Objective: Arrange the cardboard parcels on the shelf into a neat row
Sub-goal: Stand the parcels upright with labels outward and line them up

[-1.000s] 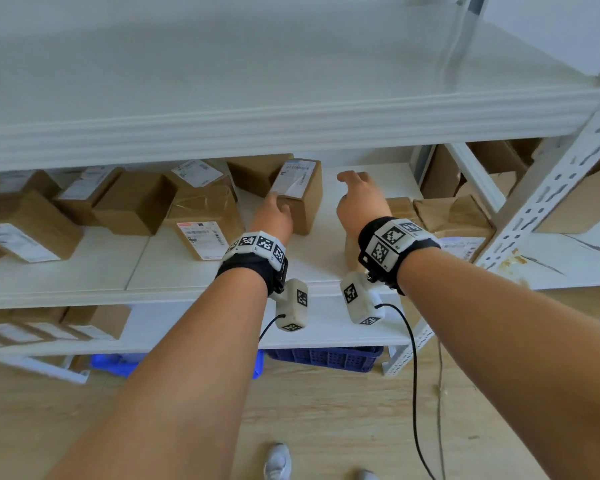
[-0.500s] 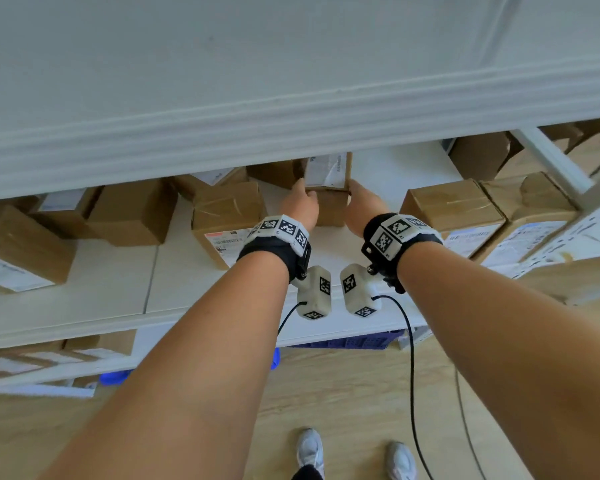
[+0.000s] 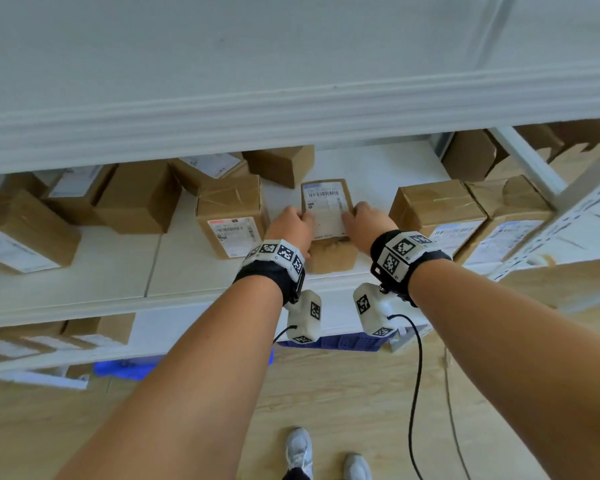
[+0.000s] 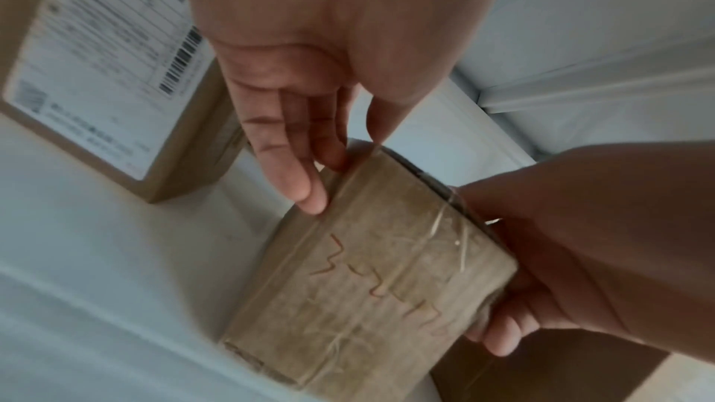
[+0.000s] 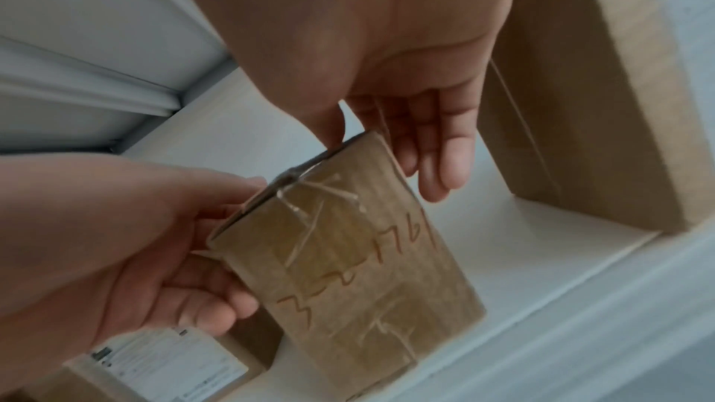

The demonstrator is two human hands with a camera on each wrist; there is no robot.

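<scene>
Parcel (image 3: 328, 216) sits pinched between my left hand (image 3: 289, 226) and right hand (image 3: 366, 225) near the shelf (image 3: 111, 271) front, between two front boxes; others behind lie scattered, so most arranging remains.

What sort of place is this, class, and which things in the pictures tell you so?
Probably a stockroom or parcel depot. White metal shelves hold many cardboard parcels with printed shipping labels, and a blue plastic crate sits low down. Both hands, left hand and right hand, hold one parcel.
</scene>
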